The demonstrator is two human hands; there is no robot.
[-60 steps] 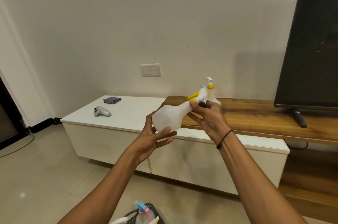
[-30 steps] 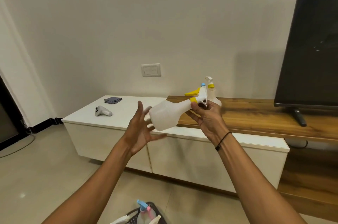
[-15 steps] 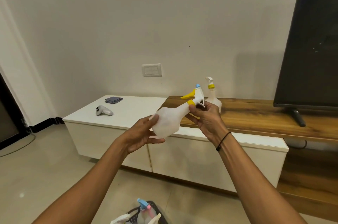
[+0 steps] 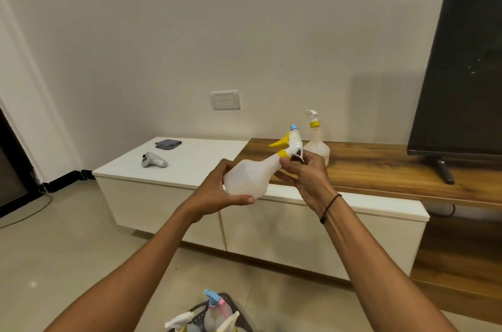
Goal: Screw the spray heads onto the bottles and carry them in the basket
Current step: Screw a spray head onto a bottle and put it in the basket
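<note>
I hold a translucent white bottle point(image 4: 248, 178) tilted in front of me, above the cabinet's front edge. My left hand point(image 4: 217, 192) grips its wide base, thumb underneath. My right hand point(image 4: 305, 171) pinches the neck just below the spray head point(image 4: 290, 143), which has a yellow trigger, a yellow collar and a blue nozzle. A second white bottle point(image 4: 316, 145) with a yellow collar and white spray head stands upright on the wooden top behind. The dark basket point(image 4: 231, 302) sits on the floor at the bottom edge, holding several spray bottles.
A low white cabinet point(image 4: 190, 168) carries a grey controller point(image 4: 153, 160) and a folded grey cloth point(image 4: 168, 144). The wooden top point(image 4: 380, 166) bears a black TV point(image 4: 461, 60) on a stand. A wall socket point(image 4: 225, 100) is on the wall behind.
My left hand let go of the bottle's base, opened, then took hold of it again lower down. The spray head's trigger has turned and the bottle tilted a little more upright.
</note>
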